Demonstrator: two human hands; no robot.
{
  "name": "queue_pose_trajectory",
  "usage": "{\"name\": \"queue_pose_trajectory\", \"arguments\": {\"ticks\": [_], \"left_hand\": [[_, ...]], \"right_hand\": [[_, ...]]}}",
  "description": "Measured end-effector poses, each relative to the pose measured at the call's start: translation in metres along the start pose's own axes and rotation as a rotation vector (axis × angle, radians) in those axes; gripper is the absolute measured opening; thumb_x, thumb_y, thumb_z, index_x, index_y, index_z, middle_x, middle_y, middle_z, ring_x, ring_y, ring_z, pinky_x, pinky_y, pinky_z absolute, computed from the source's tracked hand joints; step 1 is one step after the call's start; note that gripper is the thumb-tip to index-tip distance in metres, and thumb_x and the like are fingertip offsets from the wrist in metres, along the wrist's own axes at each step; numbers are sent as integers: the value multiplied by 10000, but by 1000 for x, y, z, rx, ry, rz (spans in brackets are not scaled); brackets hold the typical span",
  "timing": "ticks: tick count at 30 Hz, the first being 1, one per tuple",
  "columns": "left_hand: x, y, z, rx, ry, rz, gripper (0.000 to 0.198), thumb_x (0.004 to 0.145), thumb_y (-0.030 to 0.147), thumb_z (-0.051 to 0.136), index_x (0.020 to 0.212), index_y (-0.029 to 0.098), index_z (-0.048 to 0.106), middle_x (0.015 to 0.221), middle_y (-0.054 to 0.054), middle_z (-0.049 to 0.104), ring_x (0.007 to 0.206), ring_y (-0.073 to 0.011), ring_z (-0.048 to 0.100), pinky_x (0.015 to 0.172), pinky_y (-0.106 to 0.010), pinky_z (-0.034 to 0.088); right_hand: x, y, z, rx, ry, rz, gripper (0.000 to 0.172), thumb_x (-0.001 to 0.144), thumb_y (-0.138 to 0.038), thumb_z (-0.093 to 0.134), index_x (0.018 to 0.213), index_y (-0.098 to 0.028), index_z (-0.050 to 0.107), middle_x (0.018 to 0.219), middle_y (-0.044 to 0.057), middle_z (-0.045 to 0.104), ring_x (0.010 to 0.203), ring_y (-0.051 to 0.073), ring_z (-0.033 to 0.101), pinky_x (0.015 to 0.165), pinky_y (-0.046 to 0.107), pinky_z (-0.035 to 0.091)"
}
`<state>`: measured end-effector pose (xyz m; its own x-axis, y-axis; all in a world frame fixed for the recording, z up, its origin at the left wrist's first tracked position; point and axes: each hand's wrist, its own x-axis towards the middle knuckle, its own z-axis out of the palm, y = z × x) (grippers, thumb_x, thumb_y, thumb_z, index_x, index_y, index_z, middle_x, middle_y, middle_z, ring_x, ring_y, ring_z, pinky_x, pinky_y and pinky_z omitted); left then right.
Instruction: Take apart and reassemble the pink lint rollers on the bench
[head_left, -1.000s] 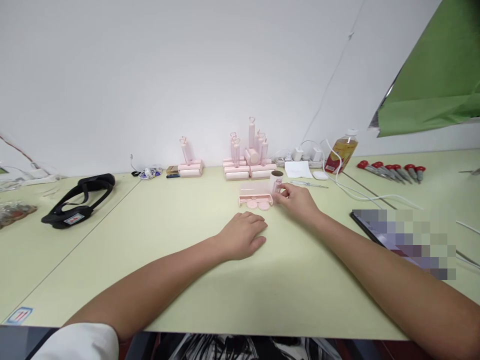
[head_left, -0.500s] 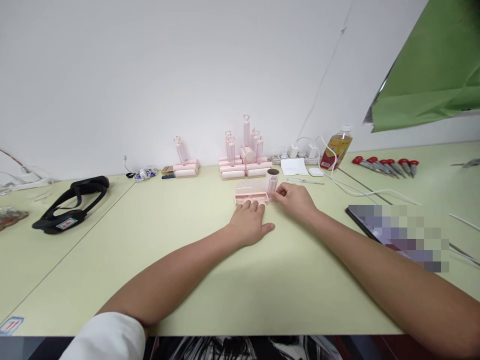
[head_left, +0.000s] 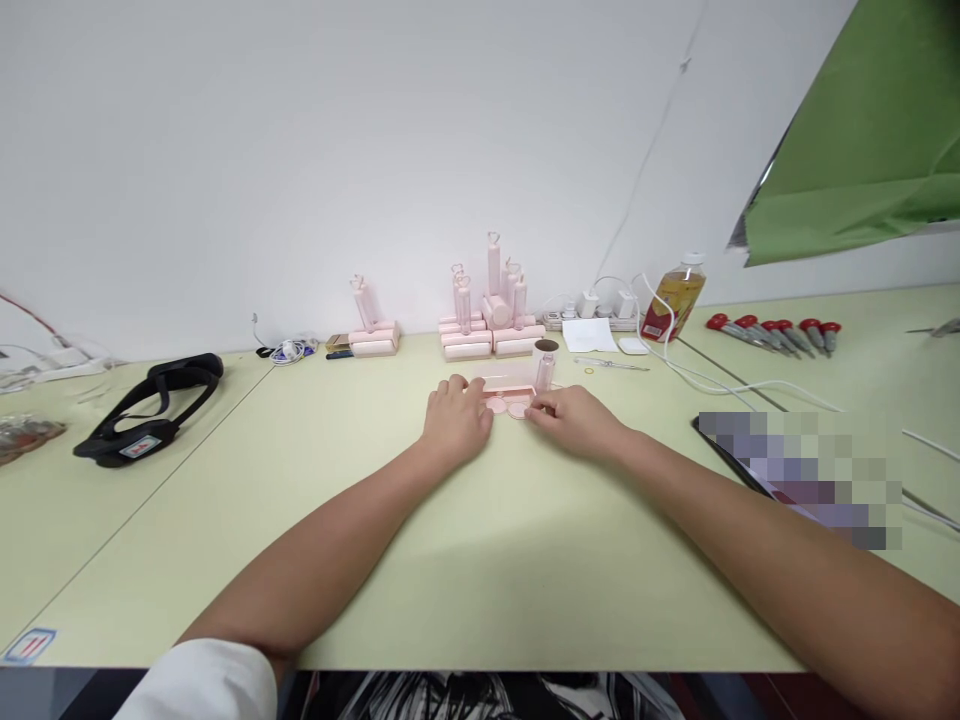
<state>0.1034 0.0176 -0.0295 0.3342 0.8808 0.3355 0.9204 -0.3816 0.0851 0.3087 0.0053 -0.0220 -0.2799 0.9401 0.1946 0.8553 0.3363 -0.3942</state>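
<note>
My left hand (head_left: 455, 420) rests on the green table, its fingertips against the left end of a small pink tray-like piece (head_left: 508, 383). My right hand (head_left: 574, 420) lies to the right, thumb and fingers pinched at a pink round disc (head_left: 517, 409) in front of that piece. A second pink disc (head_left: 496, 405) lies beside it. A short pink tube with a dark top (head_left: 545, 365) stands upright just behind my right hand, apart from it.
Stacks of pink blocks and upright pink tubes (head_left: 489, 318) stand by the wall. A black headset (head_left: 146, 405) lies at left. A bottle (head_left: 675, 295), white chargers, cables, red-handled screwdrivers (head_left: 776, 335) and a dark tablet (head_left: 787, 465) occupy the right side.
My left hand slid forward and left to the tray's left end. My right hand let go of the upright pink tube and dropped to the discs in front.
</note>
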Motion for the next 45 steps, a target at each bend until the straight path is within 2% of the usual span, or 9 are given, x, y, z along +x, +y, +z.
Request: {"name": "queue_pose_trajectory", "arguments": {"ticks": [3, 8, 17, 31, 35, 38, 41, 43, 45], "left_hand": [[5, -7, 6, -40, -55, -38, 450, 913, 443, 407, 1319, 254, 449, 1110, -102, 551, 1014, -270, 521, 863, -385, 395], [5, -7, 11, -36, -108, 10, 373, 954, 408, 319, 1259, 280, 492, 1068, -90, 576, 999, -259, 540, 841, -377, 393], [7, -9, 13, -11, -88, 26, 405, 957, 390, 318, 1310, 240, 445, 1150, -106, 571, 1044, -264, 529, 860, -387, 396], [18, -5, 18, -16, -23, 44, 494, 921, 470, 386, 1336, 203, 399, 1147, -111, 583, 1039, -280, 547, 875, -402, 398], [39, -34, 3, -27, 83, -56, 477, 926, 476, 374, 1317, 205, 410, 1178, -128, 556, 1072, -297, 529, 879, -403, 403], [69, -76, -15, -9, 203, -196, 454, 901, 394, 435, 1293, 166, 410, 1238, -165, 495, 1174, -318, 451, 944, -419, 378], [101, -124, -34, 48, 237, -381, 468, 868, 331, 463, 1308, 183, 404, 1314, -186, 414, 1194, -343, 410, 936, -455, 375], [119, -152, -42, 96, 194, -463, 497, 856, 344, 457, 1338, 233, 405, 1394, -177, 333, 1234, -372, 366, 939, -482, 357], [131, -172, -45, 92, 19, -533, 550, 864, 397, 423, 1395, 274, 350, 1376, -182, 358, 1229, -384, 379, 914, -495, 365]], "right_hand": [[-2, -6, 3, -70, -110, -11, 282, 873, -362, 475, 833, -215, 712, 771, 41, 695, 695, 175, 586, 566, 255, 318], [-2, -8, 10, -157, -139, -5, 314, 879, -374, 474, 1019, -199, 695, 905, 85, 717, 826, 235, 629, 599, 271, 342], [-3, -9, 11, -157, -135, 11, 339, 887, -380, 482, 1089, -189, 675, 903, 92, 715, 814, 242, 631, 608, 280, 360], [-6, -10, 14, -70, -191, -115, 353, 885, -389, 482, 1101, -193, 680, 796, 57, 703, 698, 198, 611, 588, 269, 368], [-7, -11, 14, -64, -189, -136, 353, 887, -397, 479, 1098, -198, 680, 803, 57, 704, 722, 203, 616, 603, 272, 375], [-7, -12, 15, -62, -184, -135, 337, 882, -387, 488, 1090, -205, 681, 796, 52, 703, 731, 203, 616, 604, 271, 372], [-7, -12, 15, -50, -189, -133, 325, 877, -382, 494, 1081, -216, 686, 789, 43, 701, 725, 197, 614, 599, 265, 368], [-7, -12, 16, -41, -191, -133, 321, 878, -382, 491, 1075, -221, 688, 783, 36, 700, 720, 193, 611, 601, 263, 368], [-7, -12, 15, -34, -188, -130, 317, 877, -379, 491, 1065, -220, 691, 774, 33, 698, 714, 189, 608, 600, 262, 367]]}}
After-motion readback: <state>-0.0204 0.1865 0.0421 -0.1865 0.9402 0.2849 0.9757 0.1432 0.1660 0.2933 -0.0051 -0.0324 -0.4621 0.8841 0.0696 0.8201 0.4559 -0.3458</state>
